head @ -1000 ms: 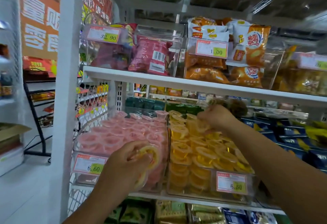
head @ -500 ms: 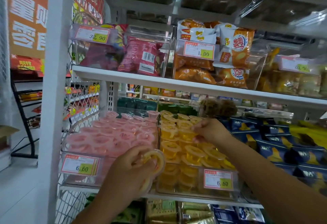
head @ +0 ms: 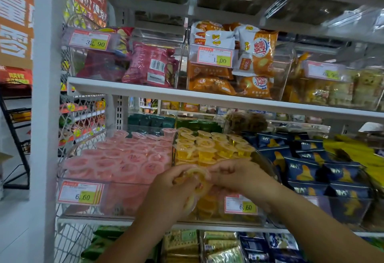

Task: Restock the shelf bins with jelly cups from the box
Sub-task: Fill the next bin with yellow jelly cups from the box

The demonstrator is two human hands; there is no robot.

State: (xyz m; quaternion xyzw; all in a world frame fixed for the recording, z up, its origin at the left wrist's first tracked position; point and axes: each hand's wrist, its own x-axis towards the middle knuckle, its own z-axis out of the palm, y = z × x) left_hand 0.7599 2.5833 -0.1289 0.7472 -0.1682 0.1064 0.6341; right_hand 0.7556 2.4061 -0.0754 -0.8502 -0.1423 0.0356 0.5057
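Two hands meet in front of the middle shelf (head: 116,221), seen from the head camera looking down at them.

The left hand (head: 166,192) holds a small stack of yellow jelly cups (head: 196,183). Its fingers are curled round the side of the stack, and the thumb lies near the top cup. The cups poke out between the thumb and the fingers, tipped on their side, with one round lid facing up and toward the camera.

The right hand (head: 234,176) comes in from the right. Its fingers are bent, and their tips touch the rim of the top cup. It looks like a pinch, but the picture is blurry there, so I am not sure how tight it is.

The held cups are in the air, just in front of the yellow bin (head: 209,213) and low against its clear front wall. That bin is full of yellow cups, packed in rows. A price tag (head: 241,204) on it says 6.60, and the right wrist is just above it.

Right beside it, on the left, is the pink bin (head: 124,196), full of pink cups. Blue snack packs (head: 307,171) sit to the right.
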